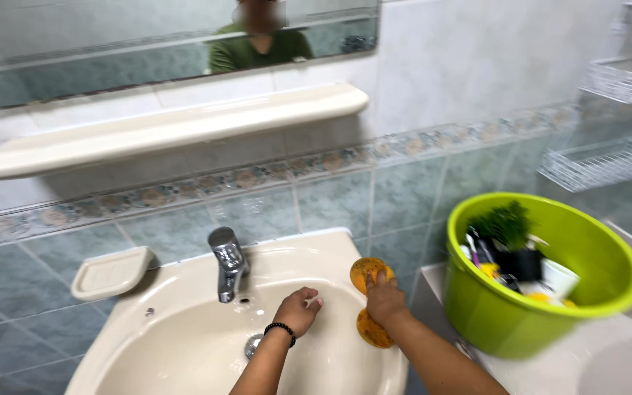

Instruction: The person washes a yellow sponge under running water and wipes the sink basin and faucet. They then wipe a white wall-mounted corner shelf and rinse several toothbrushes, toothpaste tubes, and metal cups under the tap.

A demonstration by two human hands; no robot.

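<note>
A cream washbasin (184, 329) is fixed to the tiled wall, with a chrome tap (227, 272) at its back. My right hand (385, 298) presses an orange sponge (366, 272) against the basin's right rim; a lower part of the sponge shows below my wrist. My left hand (298, 310), with a black bead bracelet on the wrist, rests with curled fingers inside the bowl, just right of the tap and above the drain (252, 345). It holds nothing that I can see.
A lime-green plastic tub (594, 241) with several toiletries and a small green plant stands on a white surface at the right. A soap dish (111, 272), a long wall shelf (162, 128), a mirror and wire racks (608, 161) hang on the wall.
</note>
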